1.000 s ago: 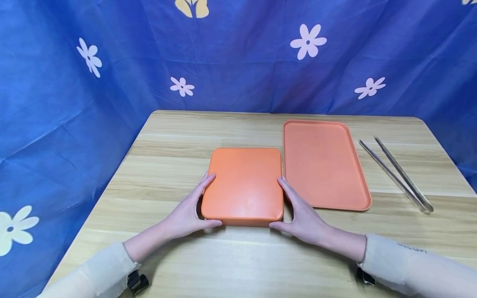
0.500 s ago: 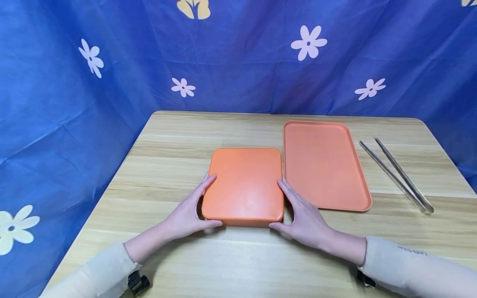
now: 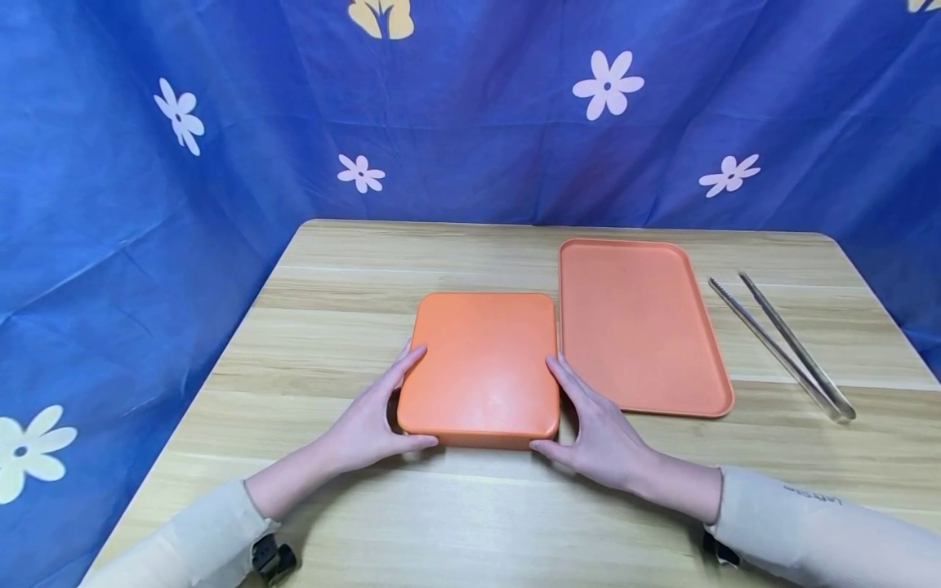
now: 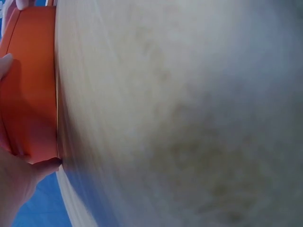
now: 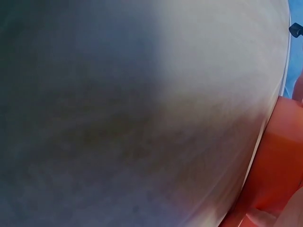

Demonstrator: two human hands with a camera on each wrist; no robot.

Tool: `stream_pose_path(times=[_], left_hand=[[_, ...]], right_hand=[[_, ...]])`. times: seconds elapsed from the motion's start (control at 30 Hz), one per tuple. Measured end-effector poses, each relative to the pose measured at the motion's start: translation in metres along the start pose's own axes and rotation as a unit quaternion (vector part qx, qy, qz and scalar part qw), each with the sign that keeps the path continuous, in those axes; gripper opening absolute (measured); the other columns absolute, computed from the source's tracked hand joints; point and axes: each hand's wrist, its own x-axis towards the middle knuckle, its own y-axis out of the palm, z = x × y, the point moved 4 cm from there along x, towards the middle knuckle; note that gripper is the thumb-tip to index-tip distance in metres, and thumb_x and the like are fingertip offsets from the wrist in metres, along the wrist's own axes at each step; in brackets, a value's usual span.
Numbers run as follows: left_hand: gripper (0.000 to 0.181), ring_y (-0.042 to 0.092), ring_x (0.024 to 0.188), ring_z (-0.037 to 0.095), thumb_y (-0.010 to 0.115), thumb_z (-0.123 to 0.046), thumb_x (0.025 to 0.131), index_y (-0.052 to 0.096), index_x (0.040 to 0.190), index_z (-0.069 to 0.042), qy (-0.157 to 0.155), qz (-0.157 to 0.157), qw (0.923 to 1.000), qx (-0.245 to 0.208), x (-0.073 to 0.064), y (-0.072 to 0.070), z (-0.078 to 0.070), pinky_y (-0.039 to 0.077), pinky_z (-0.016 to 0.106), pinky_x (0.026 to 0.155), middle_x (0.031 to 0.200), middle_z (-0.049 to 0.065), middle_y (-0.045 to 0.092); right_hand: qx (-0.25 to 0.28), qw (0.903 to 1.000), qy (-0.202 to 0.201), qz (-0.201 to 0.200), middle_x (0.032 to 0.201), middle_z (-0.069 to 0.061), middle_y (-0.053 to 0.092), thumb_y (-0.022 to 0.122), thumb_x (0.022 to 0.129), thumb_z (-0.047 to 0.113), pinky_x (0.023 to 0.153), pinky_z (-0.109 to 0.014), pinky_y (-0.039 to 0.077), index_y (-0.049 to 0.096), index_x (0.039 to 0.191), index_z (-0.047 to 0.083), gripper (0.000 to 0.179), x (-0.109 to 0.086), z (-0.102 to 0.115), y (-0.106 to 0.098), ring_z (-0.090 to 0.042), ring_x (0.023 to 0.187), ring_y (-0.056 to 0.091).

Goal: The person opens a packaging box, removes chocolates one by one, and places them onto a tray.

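A square orange box (image 3: 481,367) with rounded corners sits on the wooden table, its smooth lid facing up. My left hand (image 3: 363,429) grips its left side, thumb at the front corner and a fingertip over the lid's edge. On the opposite side my right hand (image 3: 604,437) holds it the same way, thumb against the front right corner. The left wrist view shows the orange side wall (image 4: 33,90) close down on the table top. Part of that box (image 5: 279,156) also appears at the right of the right wrist view. What is inside it is hidden.
A flat salmon-coloured tray (image 3: 639,327) lies just right of the box. Farther right are metal tongs (image 3: 790,347), spread apart, tips pointing away. A blue curtain (image 3: 470,114) with white flowers hangs behind the table (image 3: 470,523).
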Motion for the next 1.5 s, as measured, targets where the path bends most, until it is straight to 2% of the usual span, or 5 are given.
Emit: stream_pose_path(times=[0.57,0.97,1.17,1.3,1.5], left_hand=[[0.106,0.020,0.144,0.017,0.087,-0.037,0.071,0.023,0.154,-0.030,0.013,-0.003,0.9989,-0.045,0.001,-0.003,0.000,0.025,0.015,0.110,0.161,-0.002,0.010],[0.104,0.017,0.145,0.017,0.087,-0.034,0.073,0.022,0.154,-0.035,0.001,-0.015,0.9997,-0.019,0.001,-0.014,-0.005,0.024,0.047,0.115,0.160,-0.006,0.014],[0.099,0.020,0.144,0.023,0.087,-0.032,0.073,0.028,0.153,-0.031,0.032,-0.049,0.9981,0.020,0.009,-0.026,-0.014,0.023,0.052,0.114,0.158,-0.002,0.023],[0.083,0.035,0.138,0.028,0.083,-0.008,0.076,0.043,0.148,-0.016,0.121,-0.112,0.9847,0.057,0.016,-0.034,-0.021,0.030,0.046,0.112,0.150,0.007,0.041],[0.041,0.056,0.120,0.031,0.070,-0.007,0.089,0.062,0.129,-0.006,0.267,-0.229,0.9315,0.093,0.025,-0.045,-0.031,0.042,0.030,0.103,0.126,0.016,0.062]], right_hand=[[0.019,0.9995,-0.021,-0.016,0.156,-0.011,0.027,0.083,0.077,0.032,0.110,-0.046,0.033,0.023,0.154,0.009,0.100,0.003,0.002,-0.002,-0.027,0.141,0.029],[-0.067,0.9944,-0.059,-0.057,0.152,-0.013,0.036,0.076,0.078,0.052,0.064,-0.034,0.054,0.029,0.153,0.011,0.098,0.009,0.005,-0.014,-0.032,0.118,0.056],[-0.064,0.9877,-0.091,-0.110,0.141,-0.014,0.051,0.060,0.083,0.068,0.068,-0.043,0.057,0.039,0.149,0.010,0.090,0.016,0.004,-0.024,-0.030,0.115,0.059],[-0.062,0.9820,-0.109,-0.141,0.134,-0.014,0.057,0.051,0.085,0.072,0.070,-0.047,0.057,0.043,0.146,0.011,0.087,0.022,0.003,-0.032,-0.030,0.113,0.060],[-0.070,0.9708,-0.150,-0.174,0.130,-0.015,0.060,0.046,0.087,0.072,0.071,-0.050,0.056,0.047,0.143,0.008,0.085,0.030,0.002,-0.041,-0.031,0.111,0.060]])
